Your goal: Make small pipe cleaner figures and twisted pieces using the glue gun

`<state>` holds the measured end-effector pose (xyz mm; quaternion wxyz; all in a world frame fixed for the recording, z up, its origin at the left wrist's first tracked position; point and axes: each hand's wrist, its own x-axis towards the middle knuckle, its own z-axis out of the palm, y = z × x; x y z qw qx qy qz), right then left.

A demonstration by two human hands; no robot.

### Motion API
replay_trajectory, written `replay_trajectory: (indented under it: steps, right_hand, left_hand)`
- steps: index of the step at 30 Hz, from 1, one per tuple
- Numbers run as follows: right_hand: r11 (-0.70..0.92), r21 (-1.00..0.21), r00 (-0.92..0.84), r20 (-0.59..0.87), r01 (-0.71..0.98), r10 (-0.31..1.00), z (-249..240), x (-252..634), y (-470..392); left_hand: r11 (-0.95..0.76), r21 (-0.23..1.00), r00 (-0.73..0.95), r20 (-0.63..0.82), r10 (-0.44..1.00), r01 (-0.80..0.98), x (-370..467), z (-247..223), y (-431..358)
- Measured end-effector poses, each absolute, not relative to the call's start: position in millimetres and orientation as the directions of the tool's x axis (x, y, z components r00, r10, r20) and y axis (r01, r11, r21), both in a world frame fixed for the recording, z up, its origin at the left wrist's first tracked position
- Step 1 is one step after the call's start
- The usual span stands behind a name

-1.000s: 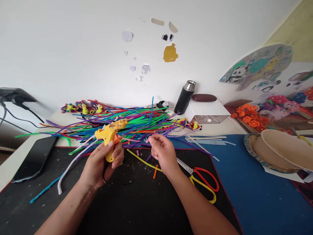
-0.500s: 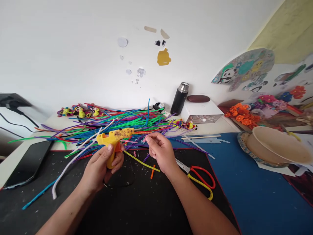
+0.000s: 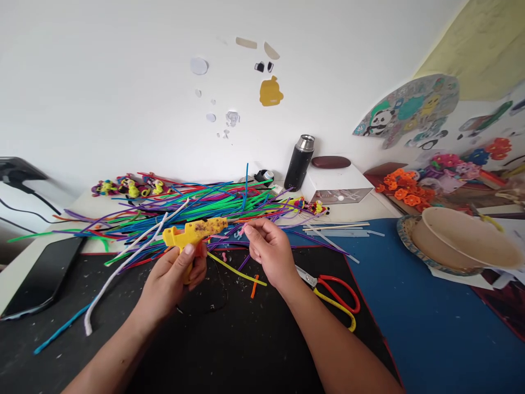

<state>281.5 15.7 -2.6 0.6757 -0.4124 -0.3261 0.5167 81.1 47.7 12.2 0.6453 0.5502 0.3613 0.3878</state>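
Note:
My left hand [image 3: 174, 273] is wrapped round the handle of a yellow hot glue gun [image 3: 200, 229], whose stained nozzle points right. Facing the nozzle, my right hand [image 3: 268, 249] pinches a small pink piece of pipe cleaner [image 3: 243, 229] between thumb and fingers; a short gap separates it from the tip. Under and between the hands lie a yellow-green pipe cleaner [image 3: 238, 270], a short orange piece [image 3: 255, 287] and a tiny pink bit [image 3: 224, 256]. Scissors [image 3: 336, 293] with one red and one yellow handle rest by my right forearm.
Behind my hands spreads a heap of coloured pipe cleaners [image 3: 197, 205]. A phone [image 3: 43, 276] lies at left. Farther back stand a black flask [image 3: 299, 163] and a white box [image 3: 338, 183]. Glue sticks [image 3: 340, 232] lie right of centre, and a bowl [image 3: 467, 241] stands at right.
The glue gun has tilted slightly and its nozzle sits a little closer to the pink piece. Both hands keep their hold. The whole view has shifted slightly.

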Motion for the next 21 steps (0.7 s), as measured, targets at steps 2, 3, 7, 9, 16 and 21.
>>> replay_trajectory:
  steps: [2,3,7,9,16,21]
  right_hand:
    - [0.121,-0.894,0.248,0.012,-0.431,0.969,-2.9,281.1,15.8]
    - [0.120,-0.895,0.246,0.011,-0.430,0.969,-2.9,280.9,15.8]
    - [0.119,-0.899,0.242,0.015,-0.421,0.970,-2.1,280.1,15.3]
    - [0.118,-0.901,0.243,0.014,-0.418,0.970,-1.5,280.0,15.2]
    - [0.119,-0.906,0.252,0.015,-0.405,0.968,-0.4,279.5,14.4]
    - [0.113,-0.914,0.242,0.017,-0.389,0.970,-1.4,278.7,15.0]
  left_hand:
    - [0.090,0.991,0.445,-0.036,0.895,-0.102,81.2,12.2,47.8]
    - [0.089,0.991,0.448,-0.035,0.893,-0.100,81.2,12.1,47.6]
    - [0.087,0.993,0.457,-0.041,0.888,-0.079,80.8,10.8,46.6]
    - [0.088,0.994,0.459,-0.045,0.887,-0.072,80.2,10.0,46.2]
    - [0.087,0.995,0.461,-0.051,0.886,-0.055,79.5,9.3,45.9]
    - [0.078,0.996,0.455,-0.050,0.889,-0.042,80.5,9.6,46.3]
